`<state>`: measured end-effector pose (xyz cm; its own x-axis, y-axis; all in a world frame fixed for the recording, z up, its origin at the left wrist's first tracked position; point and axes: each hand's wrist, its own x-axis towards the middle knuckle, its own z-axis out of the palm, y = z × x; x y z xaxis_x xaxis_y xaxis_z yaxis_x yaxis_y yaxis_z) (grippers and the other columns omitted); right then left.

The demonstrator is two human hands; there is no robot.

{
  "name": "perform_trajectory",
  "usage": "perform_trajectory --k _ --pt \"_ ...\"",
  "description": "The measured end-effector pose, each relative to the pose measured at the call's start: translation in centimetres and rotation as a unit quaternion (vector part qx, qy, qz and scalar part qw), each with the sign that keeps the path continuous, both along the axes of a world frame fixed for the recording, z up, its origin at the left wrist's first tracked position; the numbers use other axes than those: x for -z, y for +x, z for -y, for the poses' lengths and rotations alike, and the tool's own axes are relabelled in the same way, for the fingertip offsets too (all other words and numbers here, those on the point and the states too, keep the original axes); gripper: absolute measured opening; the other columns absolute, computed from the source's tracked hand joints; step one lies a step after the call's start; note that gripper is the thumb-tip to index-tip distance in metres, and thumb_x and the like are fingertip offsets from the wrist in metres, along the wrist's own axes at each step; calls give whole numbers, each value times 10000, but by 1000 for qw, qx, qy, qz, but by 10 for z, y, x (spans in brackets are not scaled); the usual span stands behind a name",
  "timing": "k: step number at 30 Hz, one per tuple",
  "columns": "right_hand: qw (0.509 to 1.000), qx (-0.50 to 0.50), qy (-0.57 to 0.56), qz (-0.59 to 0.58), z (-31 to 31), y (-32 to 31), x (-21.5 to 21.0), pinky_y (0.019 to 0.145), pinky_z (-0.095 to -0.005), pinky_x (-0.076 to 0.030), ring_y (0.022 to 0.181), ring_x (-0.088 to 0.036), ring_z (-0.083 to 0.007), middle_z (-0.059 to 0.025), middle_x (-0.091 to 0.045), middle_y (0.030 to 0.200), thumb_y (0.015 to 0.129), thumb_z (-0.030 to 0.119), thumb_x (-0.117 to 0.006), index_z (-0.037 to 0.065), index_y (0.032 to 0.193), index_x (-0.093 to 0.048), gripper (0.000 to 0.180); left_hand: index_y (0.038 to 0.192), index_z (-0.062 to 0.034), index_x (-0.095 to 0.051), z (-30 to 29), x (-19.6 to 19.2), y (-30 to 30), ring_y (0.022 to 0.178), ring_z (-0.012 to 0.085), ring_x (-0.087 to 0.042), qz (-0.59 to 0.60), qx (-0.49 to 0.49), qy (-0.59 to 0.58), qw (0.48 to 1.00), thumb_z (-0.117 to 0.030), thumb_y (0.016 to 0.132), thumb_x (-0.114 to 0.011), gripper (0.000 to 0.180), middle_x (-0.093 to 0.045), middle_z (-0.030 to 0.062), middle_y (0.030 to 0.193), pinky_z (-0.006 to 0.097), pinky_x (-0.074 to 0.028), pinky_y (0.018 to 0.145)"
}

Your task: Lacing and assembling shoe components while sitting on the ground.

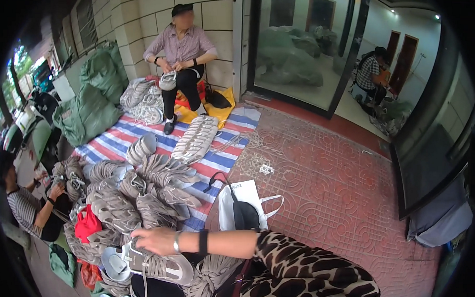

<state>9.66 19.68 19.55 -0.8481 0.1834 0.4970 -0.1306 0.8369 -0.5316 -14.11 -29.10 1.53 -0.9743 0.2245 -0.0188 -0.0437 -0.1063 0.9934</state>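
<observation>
- Right hand [158, 241]: fingers bent, gripping the upper edge of a gray laced shoe [165, 267].
- Gray laced shoe: directly below the hand, toe rightward.
- Shoe pile [112, 206]: beyond the hand, leftward.
- White bag [226, 211]: beyond, rightward.
- Left hand: hidden, state undeterminable.

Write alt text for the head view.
Right hand grips a grey sneaker upper beside a heap of similar uppers, partly on a striped tarp. One seated person at left and another by a block wall handle uppers; a third person sits indoors.
</observation>
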Motion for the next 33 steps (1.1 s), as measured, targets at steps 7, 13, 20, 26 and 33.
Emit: perform_trajectory --k 7,13,20,26,33 --pt "993 -88 47 58 1 -43 10 712 -451 -489 888 -606 -343 -121 -478 1221 804 58 -593 66 926 -555 128 862 39 -592 -40 -39 11 952 341 -601 -162 -111 -48 979 -98 814 -554 150 -627 178 909 479 -504 857" --pt "992 -83 31 85 0 -44 12 704 -466 -462 870 -572 -345 -132 -467 1054 772 46 -627 57 919 -499 195 866 41 -591 -28 -8 -8 951 339 -600 -157 -104 -41 981 -98 816 -552 152 -629 177 920 477 -501 863" --pt "991 -110 34 71 -1 -45 16 725 -467 -453 913 -555 -352 -138 -459 1039 742 25 -640 53 907 -464 243 871 43 -591 -23 3 -13 949 335 -597 -151 -101 -35 983 -98 819 -549 156 -631 176 935 476 -496 872" --pt "979 -163 68 104 -2 -52 8 770 -455 -479 968 -562 -343 -140 -495 1064 735 97 -631 60 923 -507 228 954 28 -589 27 16 14 980 322 -578 -131 -128 -51 982 -141 831 -563 211 -625 166 1000 490 -460 913" --pt "944 -267 134 138 -52 -56 -20 746 -446 -493 913 -581 -348 -143 -558 1014 733 250 -606 56 923 -576 273 896 -16 -603 -8 -54 70 946 249 -600 201 -104 371 901 -133 938 -473 179 -647 131 1009 388 -468 907"
